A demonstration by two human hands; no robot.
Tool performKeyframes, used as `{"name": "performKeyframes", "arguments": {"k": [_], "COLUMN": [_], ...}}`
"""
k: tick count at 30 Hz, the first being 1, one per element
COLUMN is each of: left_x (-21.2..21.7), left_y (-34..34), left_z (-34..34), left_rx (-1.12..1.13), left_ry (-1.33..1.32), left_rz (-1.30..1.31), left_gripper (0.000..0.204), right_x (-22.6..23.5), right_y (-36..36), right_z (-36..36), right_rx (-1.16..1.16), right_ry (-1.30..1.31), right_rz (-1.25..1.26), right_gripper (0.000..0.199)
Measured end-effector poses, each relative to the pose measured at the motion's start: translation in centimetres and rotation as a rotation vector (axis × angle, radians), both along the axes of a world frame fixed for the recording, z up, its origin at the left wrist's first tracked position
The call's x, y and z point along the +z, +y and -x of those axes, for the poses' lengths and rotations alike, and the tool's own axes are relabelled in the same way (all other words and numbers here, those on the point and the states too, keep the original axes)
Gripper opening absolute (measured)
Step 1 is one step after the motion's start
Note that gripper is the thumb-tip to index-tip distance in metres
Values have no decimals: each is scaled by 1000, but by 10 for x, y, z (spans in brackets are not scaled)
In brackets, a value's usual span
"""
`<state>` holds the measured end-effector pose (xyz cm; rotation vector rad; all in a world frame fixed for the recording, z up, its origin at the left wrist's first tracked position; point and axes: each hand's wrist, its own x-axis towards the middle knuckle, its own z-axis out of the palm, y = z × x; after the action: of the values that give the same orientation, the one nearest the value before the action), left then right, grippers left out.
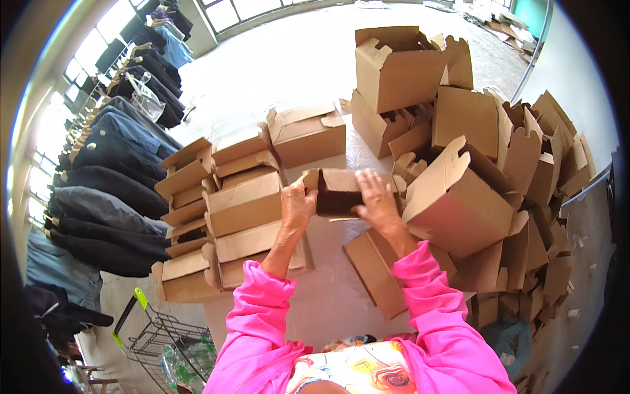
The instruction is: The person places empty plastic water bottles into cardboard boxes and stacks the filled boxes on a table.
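A small brown cardboard box (338, 180) is held up in front of me over the table, its dark side facing me. My left hand (300, 202) is closed on the flap at the box's left end. Stretched out over the box's top right part, my right hand (378, 199) lies with its fingers extended and the thumb apart. Left of the box stand rows of similar cardboard boxes, the nearest one (246, 200) just beside my left hand. Below my right wrist, another box (377, 272) lies tilted on the table.
A large heap of opened boxes (459, 207) rises on the right, with more stacked behind (400, 75). The pale tabletop (315, 282) shows between the groups. Dark clothes (111, 177) hang along the left. A wire cart (154, 335) with bottles stands at the lower left.
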<state>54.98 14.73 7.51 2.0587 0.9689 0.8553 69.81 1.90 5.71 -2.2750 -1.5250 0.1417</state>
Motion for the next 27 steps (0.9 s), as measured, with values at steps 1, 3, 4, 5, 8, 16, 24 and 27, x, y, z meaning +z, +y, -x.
{"name": "performKeyframes", "arguments": {"k": [1,3,4,5,8,16,24,27], "left_x": [24,64,73,81,115,97,-9,-33], "left_y": [-15,-40,-47,-52,-87,-187,-248,-268], "left_z": [8,34,50,70,134,317,436,491], "left_rx": [9,-8,-50,-72,-81,28,365,577], "left_ry": [-56,-104,-278,-331,-462,-790,-614,-604], "left_rz": [153,154,221,276,410,676,593,628], "left_gripper": [20,19,20,20,22,31,30,24], "right_x": [-2,-3,11,19,36,57,-18,-29], "right_y": [-11,-36,-48,-57,-81,-135,-151,-154], "right_z": [-3,-10,-6,-2,21,153,265,283], "right_rx": [-25,-88,-110,-107,-153,-40,94,108], "right_ry": [-37,-57,-44,-9,383,1519,1068,1053], "right_rz": [-93,-240,-302,-348,-557,-225,-8,-24], "right_gripper": [80,74,71,72,72,20,15,14]}}
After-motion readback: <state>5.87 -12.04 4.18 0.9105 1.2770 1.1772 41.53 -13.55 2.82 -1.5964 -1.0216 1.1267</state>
